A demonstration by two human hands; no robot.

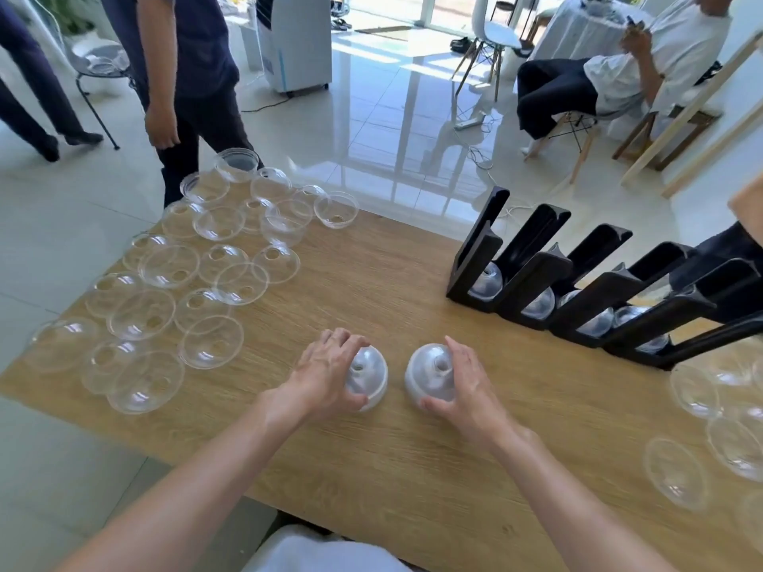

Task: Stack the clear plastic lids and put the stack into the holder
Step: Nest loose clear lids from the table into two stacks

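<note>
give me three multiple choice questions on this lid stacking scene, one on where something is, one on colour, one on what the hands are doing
1. Where does the holder stand on the table?
A. at the near left corner
B. on the right side, beyond the hands
C. in the middle, between the hands

2. What colour is the holder?
A. black
B. white
C. red

3. What are the two hands doing?
A. both lie flat on the bare table
B. only the left hand holds something
C. each grips its own stack of lids

Answers:
1. B, the holder stands on the right part of the table, farther away than the hands.
2. A, its slanted channels are black.
3. C, the left hand curls round the left stack of lids and the right hand round the right stack of lids.
</note>
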